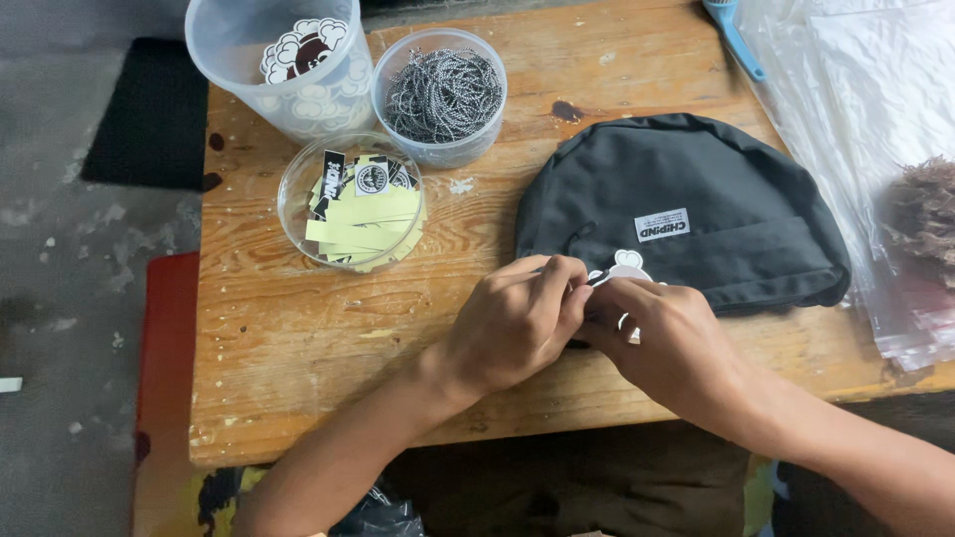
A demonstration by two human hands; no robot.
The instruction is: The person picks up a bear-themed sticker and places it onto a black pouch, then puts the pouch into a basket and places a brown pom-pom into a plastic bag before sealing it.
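Note:
A dark grey fabric pouch (696,189) with a small white label lies flat on the wooden table (298,338). At its near edge sits a small white cloud-shaped charm (627,264). My left hand (517,323) and my right hand (667,343) meet over that edge, fingertips pinched together around the charm and something thin and dark between them. What exactly each finger grips is hidden by the hands.
Three clear tubs stand at the table's back left: one with cloud-shaped charms (298,55), one with metal ball chains (443,94), one shallow with yellow-backed stickers (353,204). Clear plastic bags (875,109) pile at the right. A blue handle (734,35) lies at the back.

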